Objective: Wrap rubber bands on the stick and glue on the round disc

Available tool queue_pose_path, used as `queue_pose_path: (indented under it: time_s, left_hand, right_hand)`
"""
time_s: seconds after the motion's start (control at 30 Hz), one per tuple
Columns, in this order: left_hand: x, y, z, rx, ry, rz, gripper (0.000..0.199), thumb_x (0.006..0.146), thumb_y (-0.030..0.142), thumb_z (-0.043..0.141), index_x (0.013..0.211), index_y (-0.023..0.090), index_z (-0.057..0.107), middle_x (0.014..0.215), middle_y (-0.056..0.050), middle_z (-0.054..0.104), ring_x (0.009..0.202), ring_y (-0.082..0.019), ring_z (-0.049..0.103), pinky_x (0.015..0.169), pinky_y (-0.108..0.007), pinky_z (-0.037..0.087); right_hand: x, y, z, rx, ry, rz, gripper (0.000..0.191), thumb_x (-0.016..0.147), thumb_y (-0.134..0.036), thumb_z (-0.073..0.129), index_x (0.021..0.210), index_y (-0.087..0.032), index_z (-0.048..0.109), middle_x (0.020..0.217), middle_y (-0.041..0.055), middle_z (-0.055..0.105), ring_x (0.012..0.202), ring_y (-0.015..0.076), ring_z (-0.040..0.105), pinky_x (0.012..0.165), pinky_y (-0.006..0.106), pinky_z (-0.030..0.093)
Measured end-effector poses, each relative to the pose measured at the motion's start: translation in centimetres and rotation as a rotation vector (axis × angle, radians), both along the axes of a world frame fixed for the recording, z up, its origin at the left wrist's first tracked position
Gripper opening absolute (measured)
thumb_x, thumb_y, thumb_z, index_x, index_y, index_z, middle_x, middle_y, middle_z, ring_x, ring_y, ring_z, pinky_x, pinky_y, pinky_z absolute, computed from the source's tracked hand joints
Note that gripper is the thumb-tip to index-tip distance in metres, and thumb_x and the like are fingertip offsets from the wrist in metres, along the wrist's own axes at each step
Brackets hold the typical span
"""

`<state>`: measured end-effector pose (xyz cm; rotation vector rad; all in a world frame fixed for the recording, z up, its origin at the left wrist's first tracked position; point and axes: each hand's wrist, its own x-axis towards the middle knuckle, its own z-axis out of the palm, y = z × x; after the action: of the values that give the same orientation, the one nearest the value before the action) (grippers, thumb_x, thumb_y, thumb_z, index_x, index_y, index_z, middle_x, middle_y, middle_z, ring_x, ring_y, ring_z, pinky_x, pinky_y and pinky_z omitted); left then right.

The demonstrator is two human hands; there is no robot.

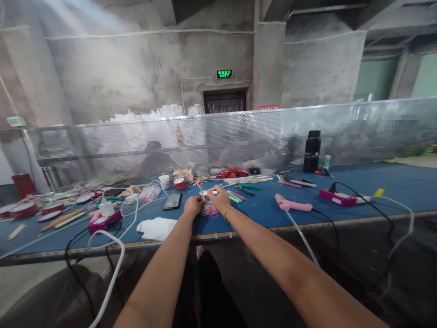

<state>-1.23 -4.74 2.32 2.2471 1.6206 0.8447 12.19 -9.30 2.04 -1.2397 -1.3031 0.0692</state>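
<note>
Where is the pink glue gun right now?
In the head view, the pink glue gun lies on the blue table, right of the right hand.

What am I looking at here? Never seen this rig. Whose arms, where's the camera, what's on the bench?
There is no machine: a camera on a person's head looks forward and down at their own bare arms. The left hand pinches a thin stick, green with a red tip; the right hand holds a green and white marker-like stick. Between them lies a pile of small coloured rubber bands. On the blue table are a pink glue gun, a phone, a white cloth and a black bottle. A perforated metal screen runs behind.
</note>
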Motion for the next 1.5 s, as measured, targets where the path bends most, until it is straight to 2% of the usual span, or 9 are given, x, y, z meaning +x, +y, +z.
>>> queue_pose_path:
  time_s: [0.23, 0.5, 0.73, 1.33, 1.5]
  left_hand:
    - [0.00, -0.11, 0.09, -0.010, 0.014, 0.001, 0.021, 0.079, 0.035, 0.062, 0.084, 0.020, 0.075, 0.074, -0.002, 0.070, 0.065, -0.012, 0.056, 0.057, -0.022, 0.034]
    - [0.06, 0.24, -0.15, -0.001, 0.010, 0.008, 0.022, 0.078, 0.036, 0.062, 0.086, 0.020, 0.075, 0.075, -0.002, 0.070, 0.066, -0.012, 0.056, 0.057, -0.022, 0.034]
    - [0.09, -0.17, 0.22, -0.007, 0.043, 0.013, 0.024, 0.080, 0.037, 0.061, 0.085, 0.019, 0.076, 0.072, -0.002, 0.068, 0.064, -0.013, 0.056, 0.058, -0.023, 0.035]
    - [0.18, -0.32, 0.19, -0.011, 0.009, 0.013, 0.022, 0.080, 0.036, 0.063, 0.086, 0.019, 0.075, 0.070, -0.002, 0.068, 0.065, -0.012, 0.057, 0.056, -0.022, 0.034]
    - [0.17, -0.08, 0.14, -0.028, 0.008, 0.015, 0.022, 0.079, 0.036, 0.063, 0.087, 0.020, 0.076, 0.072, -0.002, 0.069, 0.067, -0.013, 0.058, 0.058, -0.022, 0.036]
  right_hand:
    - [0.31, 0.23, -0.13, -0.022, 0.007, -0.067, 0.013, 0.073, -0.032, 0.054, 0.065, -0.023, 0.055, 0.070, -0.0016, 0.064, 0.069, 0.0156, 0.056, 0.065, 0.024, 0.038]
    - [0.17, 0.23, -0.18, -0.004, 0.019, -0.004, 0.015, 0.073, -0.033, 0.054, 0.063, -0.023, 0.054, 0.067, -0.0024, 0.062, 0.066, 0.0152, 0.055, 0.063, 0.024, 0.039]
    - [0.33, 0.12, -0.07, -0.039, 0.030, -0.058, 0.014, 0.073, -0.033, 0.054, 0.063, -0.023, 0.055, 0.067, -0.0021, 0.062, 0.065, 0.0155, 0.054, 0.062, 0.025, 0.038]
    - [0.24, 0.21, -0.19, -0.023, 0.042, 0.001, 0.015, 0.074, -0.035, 0.053, 0.064, -0.023, 0.054, 0.067, -0.0020, 0.063, 0.066, 0.0157, 0.055, 0.063, 0.024, 0.040]
    - [0.26, 0.06, -0.05, -0.030, 0.041, -0.058, 0.014, 0.073, -0.034, 0.053, 0.064, -0.023, 0.054, 0.066, -0.0021, 0.062, 0.067, 0.0159, 0.055, 0.066, 0.025, 0.040]
